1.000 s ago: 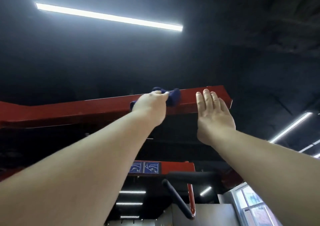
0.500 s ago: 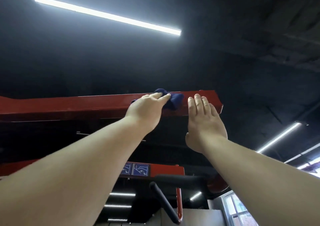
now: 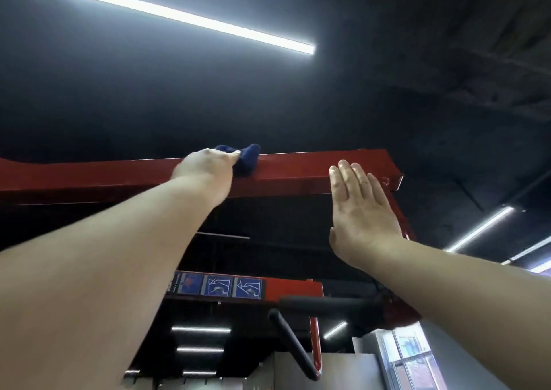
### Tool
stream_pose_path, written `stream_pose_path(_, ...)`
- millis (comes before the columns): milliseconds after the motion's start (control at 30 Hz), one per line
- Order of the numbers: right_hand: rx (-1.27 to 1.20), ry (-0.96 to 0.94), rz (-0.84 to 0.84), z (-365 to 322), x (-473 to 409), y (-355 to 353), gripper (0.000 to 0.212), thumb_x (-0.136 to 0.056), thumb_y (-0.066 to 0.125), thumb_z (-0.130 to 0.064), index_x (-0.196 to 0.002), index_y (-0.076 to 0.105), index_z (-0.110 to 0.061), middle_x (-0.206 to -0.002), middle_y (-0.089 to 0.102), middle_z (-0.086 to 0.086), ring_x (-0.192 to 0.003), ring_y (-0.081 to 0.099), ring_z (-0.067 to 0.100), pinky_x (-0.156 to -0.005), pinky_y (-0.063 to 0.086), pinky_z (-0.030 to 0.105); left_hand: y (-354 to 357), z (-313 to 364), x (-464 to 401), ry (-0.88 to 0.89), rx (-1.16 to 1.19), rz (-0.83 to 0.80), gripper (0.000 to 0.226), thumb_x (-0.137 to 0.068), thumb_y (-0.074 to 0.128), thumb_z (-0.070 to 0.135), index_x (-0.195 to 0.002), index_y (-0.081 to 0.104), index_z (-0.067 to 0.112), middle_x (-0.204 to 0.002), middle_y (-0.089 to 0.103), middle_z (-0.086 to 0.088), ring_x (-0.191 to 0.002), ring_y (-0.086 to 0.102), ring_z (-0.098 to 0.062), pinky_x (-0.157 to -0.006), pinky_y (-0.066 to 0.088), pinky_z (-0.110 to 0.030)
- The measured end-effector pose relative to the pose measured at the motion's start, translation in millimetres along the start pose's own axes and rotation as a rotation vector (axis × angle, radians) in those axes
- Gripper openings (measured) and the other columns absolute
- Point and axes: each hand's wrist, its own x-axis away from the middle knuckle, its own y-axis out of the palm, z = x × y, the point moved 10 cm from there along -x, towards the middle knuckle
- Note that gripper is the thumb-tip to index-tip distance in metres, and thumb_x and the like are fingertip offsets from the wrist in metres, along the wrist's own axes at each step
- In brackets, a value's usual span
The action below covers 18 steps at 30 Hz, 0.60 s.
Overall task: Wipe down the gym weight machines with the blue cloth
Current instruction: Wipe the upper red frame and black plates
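Observation:
I look up at the red top beam of a weight machine, which runs across the view. My left hand reaches up and grips a bunched dark blue cloth against the beam's top edge. Most of the cloth is hidden behind my fingers. My right hand is raised flat with straight fingers beside the beam's right end, its fingertips over the beam's front face; whether they touch it I cannot tell.
Below the beam hang a lower red crossbar with blue instruction stickers and black padded handles. The ceiling is dark with long strip lights. A window shows at the lower right.
My left hand has slid the cloth leftward along the beam, away from its right end. The gap between my two hands has widened. My right hand stays flat near the beam's end.

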Motion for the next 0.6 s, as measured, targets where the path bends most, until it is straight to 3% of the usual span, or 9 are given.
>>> stream_pose_path(67, -0.084, -0.004, -0.008, -19, -6, -7, 0.096, -0.094, 0.053, -0.026, -0.151, -0.024, -0.01, -0.158, -0.028, 0.008, -0.147, -0.026, 0.025, -0.121, -0.011, 0.04, -3, 5, 9, 0.062, 0.049, 0.036, 0.072, -0.089, 0.052, 0.005, -0.148, 0.032, 0.04, -0.145, 0.046, 0.004, -0.125, 0.052, -0.029, -0.099, 0.047, -0.042)
stream_pose_path(133, -0.103, -0.058, -0.002, -44, -21, -14, 0.095, -0.094, 0.054, -0.027, -0.153, -0.02, -0.013, -0.16, -0.026, 0.005, -0.147, -0.023, 0.022, -0.121, -0.01, 0.037, 0, 30, 22, 0.26, 0.101, 0.131, 0.07, -0.09, 0.049, 0.003, -0.15, 0.032, 0.033, -0.149, 0.044, 0.004, -0.13, 0.049, -0.027, -0.103, 0.045, -0.041)
stream_pose_path(233, -0.114, -0.066, -0.039, -63, -38, -13, 0.097, -0.092, 0.056, -0.026, -0.153, -0.018, -0.014, -0.161, -0.023, 0.003, -0.149, -0.02, 0.019, -0.122, -0.008, 0.036, 6, 26, 22, 0.405, 0.037, 0.188, 0.071, -0.093, 0.046, 0.002, -0.154, 0.021, 0.027, -0.157, 0.032, 0.006, -0.14, 0.038, -0.02, -0.11, 0.038, -0.036)
stream_pose_path(367, -0.041, 0.006, -0.016, -70, -36, -4, 0.101, -0.089, 0.057, -0.026, -0.152, -0.021, -0.012, -0.16, -0.024, 0.006, -0.148, -0.021, 0.022, -0.122, -0.008, 0.039, 5, -56, 2, -0.014, 0.046, 0.029, 0.052, -0.099, 0.046, 0.017, -0.146, 0.036, 0.036, -0.141, 0.05, -0.003, -0.126, 0.051, -0.032, -0.101, 0.046, -0.043)
stream_pose_path(433, -0.009, 0.031, -0.004, -73, -35, -2, 0.102, -0.089, 0.056, -0.028, -0.151, -0.023, -0.009, -0.16, -0.025, 0.009, -0.148, -0.022, 0.025, -0.122, -0.008, 0.042, 2, -50, 9, -0.043, -0.016, -0.004, 0.051, -0.094, 0.052, 0.014, -0.141, 0.042, 0.03, -0.132, 0.055, -0.006, -0.119, 0.055, -0.034, -0.094, 0.05, -0.047)
stream_pose_path(600, 0.026, 0.03, 0.012, -74, -36, -3, 0.102, -0.089, 0.056, -0.03, -0.15, -0.021, -0.005, -0.16, -0.024, 0.011, -0.148, -0.02, 0.027, -0.122, -0.006, 0.043, -8, 30, 29, 0.438, 0.145, 0.222, 0.065, -0.09, 0.054, 0.007, -0.149, 0.036, 0.029, -0.144, 0.049, 0.007, -0.127, 0.052, -0.025, -0.101, 0.043, -0.036)
